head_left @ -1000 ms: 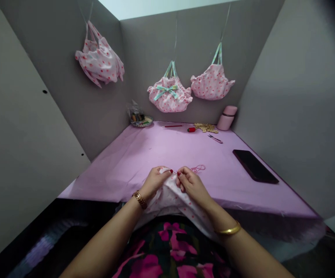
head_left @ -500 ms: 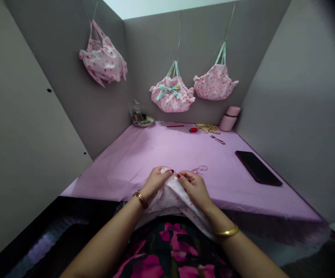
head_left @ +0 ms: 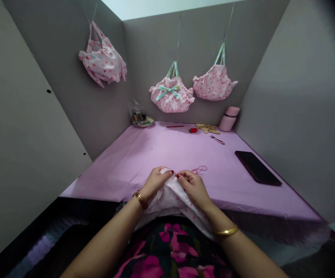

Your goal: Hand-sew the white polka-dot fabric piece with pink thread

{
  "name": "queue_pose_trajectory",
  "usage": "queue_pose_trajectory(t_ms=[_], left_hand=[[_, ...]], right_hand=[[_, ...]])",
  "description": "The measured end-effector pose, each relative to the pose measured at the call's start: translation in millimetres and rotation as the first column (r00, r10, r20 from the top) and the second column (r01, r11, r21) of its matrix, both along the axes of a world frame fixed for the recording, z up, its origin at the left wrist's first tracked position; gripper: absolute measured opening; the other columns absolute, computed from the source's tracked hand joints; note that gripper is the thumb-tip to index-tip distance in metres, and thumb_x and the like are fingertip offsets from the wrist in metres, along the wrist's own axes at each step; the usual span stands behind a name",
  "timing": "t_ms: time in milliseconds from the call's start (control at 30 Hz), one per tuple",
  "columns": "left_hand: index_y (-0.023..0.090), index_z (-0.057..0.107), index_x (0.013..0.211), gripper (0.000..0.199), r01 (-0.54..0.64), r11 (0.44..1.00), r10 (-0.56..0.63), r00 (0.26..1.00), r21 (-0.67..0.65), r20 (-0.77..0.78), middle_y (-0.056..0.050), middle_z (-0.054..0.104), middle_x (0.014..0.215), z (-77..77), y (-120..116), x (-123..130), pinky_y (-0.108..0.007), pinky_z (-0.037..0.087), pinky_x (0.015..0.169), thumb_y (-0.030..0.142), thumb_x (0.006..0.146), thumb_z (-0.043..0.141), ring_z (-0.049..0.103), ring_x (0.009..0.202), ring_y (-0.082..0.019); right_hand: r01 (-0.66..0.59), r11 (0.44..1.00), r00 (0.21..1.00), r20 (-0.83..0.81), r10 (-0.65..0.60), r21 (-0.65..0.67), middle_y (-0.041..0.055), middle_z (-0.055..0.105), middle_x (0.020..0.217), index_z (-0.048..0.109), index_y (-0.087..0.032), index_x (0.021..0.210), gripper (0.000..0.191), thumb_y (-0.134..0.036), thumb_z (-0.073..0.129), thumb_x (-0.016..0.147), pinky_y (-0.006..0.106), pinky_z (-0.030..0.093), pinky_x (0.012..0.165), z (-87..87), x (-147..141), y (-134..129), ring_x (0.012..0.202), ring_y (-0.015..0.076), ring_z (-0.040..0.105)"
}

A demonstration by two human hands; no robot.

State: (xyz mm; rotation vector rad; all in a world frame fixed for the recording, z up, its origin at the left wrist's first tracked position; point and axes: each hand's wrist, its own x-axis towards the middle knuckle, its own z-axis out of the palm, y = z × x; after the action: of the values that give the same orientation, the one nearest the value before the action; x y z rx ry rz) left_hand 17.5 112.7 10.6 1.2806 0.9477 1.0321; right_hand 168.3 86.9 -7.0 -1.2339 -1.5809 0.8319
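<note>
A white cloth with pink dots lies over my lap and rises to the table's front edge. My left hand pinches its upper edge between thumb and fingers. Close beside it, my right hand is closed, thumb against fingers, at the same edge of the cloth. Whether a needle sits between the right fingertips is too small to tell. Loops of red thread lie on the table just behind my right hand.
On the pink-covered table are a phone, snips, a red spool, a red pencil, beige pieces, a pink flask and a basket. Dotted cloth items hang against the grey walls.
</note>
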Motion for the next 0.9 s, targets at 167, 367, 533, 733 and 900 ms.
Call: queue_pose_trajectory(t_ms=[167, 367, 533, 733, 900], left_hand=[[0.013, 0.056, 0.064, 0.015, 0.007, 1.000, -0.007, 1.000, 0.012, -0.014, 0.003, 0.050, 0.055, -0.5, 0.3, -0.2, -0.021, 0.032, 0.050, 0.028, 0.067, 0.058, 0.042, 0.050, -0.009], [0.013, 0.057, 0.063, 0.016, -0.023, 0.999, 0.024, 0.999, 0.036, -0.033, 0.004, 0.048, 0.054, -6.2, 3.2, 0.2, -0.021, 0.031, 0.050, 0.029, 0.067, 0.060, 0.040, 0.049, -0.008], [0.013, 0.058, 0.066, 0.017, -0.031, 0.998, 0.033, 0.999, 0.049, -0.039, 0.003, 0.051, 0.057, -9.2, 4.6, 0.4, -0.022, 0.033, 0.052, 0.030, 0.068, 0.060, 0.043, 0.051, -0.009], [0.014, 0.058, 0.069, 0.015, -0.070, 0.995, 0.073, 0.996, 0.070, -0.050, 0.002, 0.053, 0.061, -9.7, 4.9, 0.8, -0.022, 0.035, 0.055, 0.028, 0.067, 0.061, 0.046, 0.056, -0.010], [0.014, 0.057, 0.069, 0.015, -0.062, 0.996, 0.066, 0.996, 0.059, -0.062, 0.002, 0.052, 0.060, -9.1, 4.1, 0.6, -0.022, 0.034, 0.053, 0.029, 0.067, 0.061, 0.044, 0.054, -0.010]], right_hand=[[0.002, 1.000, 0.999, 0.038, -0.002, 0.002, -0.0066, 0.040, 0.047, 0.057, -0.015, 0.105, 0.028, -0.030, 0.049, 0.082, 0.020, 0.022, 0.040, 1.5, 0.8, 0.5, 0.041, 0.0087, 0.030], [-0.025, 1.000, 0.997, 0.067, 0.025, 0.000, 0.0015, 0.058, 0.063, 0.066, -0.013, 0.088, 0.025, -0.028, 0.047, 0.081, 0.021, 0.031, 0.045, 5.6, 0.9, 0.3, 0.050, 0.0107, 0.044], [-0.009, 1.000, 0.998, 0.062, 0.008, 0.013, 0.0026, 0.060, 0.065, 0.066, -0.013, 0.087, 0.025, -0.028, 0.047, 0.081, 0.021, 0.034, 0.048, 5.2, 0.9, -0.6, 0.055, 0.0125, 0.049], [0.004, 1.000, 0.998, 0.057, -0.006, 0.026, 0.0022, 0.061, 0.066, 0.065, -0.014, 0.087, 0.024, -0.028, 0.046, 0.082, 0.021, 0.034, 0.048, 2.4, 1.1, -0.7, 0.056, 0.0125, 0.050], [0.013, 0.999, 0.998, 0.065, -0.014, 0.030, 0.0020, 0.060, 0.066, 0.063, -0.014, 0.083, 0.022, -0.027, 0.046, 0.082, 0.021, 0.033, 0.047, 3.6, 0.8, -1.2, 0.055, 0.0122, 0.049]])
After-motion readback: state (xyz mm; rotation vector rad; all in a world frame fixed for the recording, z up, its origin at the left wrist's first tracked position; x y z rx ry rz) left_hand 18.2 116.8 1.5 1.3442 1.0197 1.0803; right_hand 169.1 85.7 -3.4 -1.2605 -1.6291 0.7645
